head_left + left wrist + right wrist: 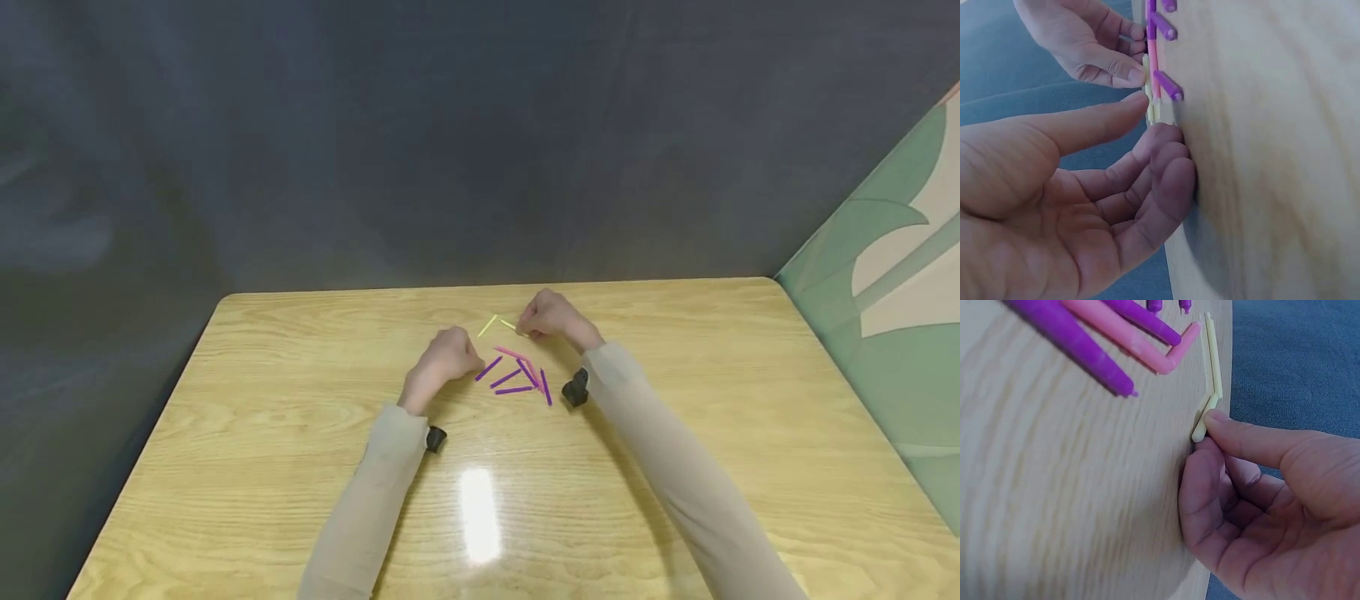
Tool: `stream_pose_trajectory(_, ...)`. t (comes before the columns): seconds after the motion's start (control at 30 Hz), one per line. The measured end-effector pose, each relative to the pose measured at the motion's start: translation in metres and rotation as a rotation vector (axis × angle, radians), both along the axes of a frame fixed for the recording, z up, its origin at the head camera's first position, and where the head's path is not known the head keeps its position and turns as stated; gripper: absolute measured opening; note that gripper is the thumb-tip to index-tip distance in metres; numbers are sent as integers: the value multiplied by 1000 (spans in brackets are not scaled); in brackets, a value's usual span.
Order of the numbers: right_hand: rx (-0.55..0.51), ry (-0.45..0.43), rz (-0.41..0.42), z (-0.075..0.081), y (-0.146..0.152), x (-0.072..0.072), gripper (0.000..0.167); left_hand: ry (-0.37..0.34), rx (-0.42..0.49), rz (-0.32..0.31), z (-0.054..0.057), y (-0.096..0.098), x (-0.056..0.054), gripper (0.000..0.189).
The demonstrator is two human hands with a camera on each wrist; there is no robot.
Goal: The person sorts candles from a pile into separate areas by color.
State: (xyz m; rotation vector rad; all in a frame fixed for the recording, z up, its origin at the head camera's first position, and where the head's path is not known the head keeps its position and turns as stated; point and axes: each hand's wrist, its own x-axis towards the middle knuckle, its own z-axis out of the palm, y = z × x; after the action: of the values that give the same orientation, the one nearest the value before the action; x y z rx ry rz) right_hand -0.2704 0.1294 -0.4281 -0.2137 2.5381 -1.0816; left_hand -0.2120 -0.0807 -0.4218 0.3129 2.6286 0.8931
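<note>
My right hand (551,317) pinches a short pale yellow stick (1200,429) between thumb and fingertips, low over the table. One end of it meets a second yellow stick (487,326), and the two form an angle. Nearer to me lie two pink sticks (512,353), end to end in a bent line. Several purple sticks (513,390) lie around the pink ones. My left hand (448,357) rests at the left of the group, beside a purple stick (489,368). In the left wrist view its fingers (1169,181) are loosely curled, the thumb stands apart, and nothing is held.
The sticks lie on a wood-grain table (262,467), toward its far edge. A dark curtain (480,150) hangs behind it. On the right stands a panel with a green leaf pattern (900,333). Small black devices (576,388) sit at both wrists.
</note>
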Motion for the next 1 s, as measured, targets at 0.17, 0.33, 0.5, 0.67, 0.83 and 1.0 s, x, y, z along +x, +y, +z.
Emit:
stream_pose_trajectory(0.17,-7,-13,-23,0,2,3,10,19,-17,-18,-1,2,5,20)
stream_pose_trajectory(0.33,-2,16,-21,1,3,1,12,51,-39,-30,-1,4,3,19)
stream_pose_trajectory(0.5,-10,29,-13,1,4,-4,13,47,-53,-26,-2,6,-1,18)
stream_pose_trajectory(0.67,-41,-15,-15,-2,6,-7,15,39,-72,-41,-4,8,-1,18)
stream_pose_trajectory(0.83,-73,-43,-4,-2,5,-7,15,34,-66,-23,-4,8,1,18)
stream_pose_trajectory(1.0,-93,-64,-13,-2,4,-8,15,41,-68,-22,-4,7,1,18)
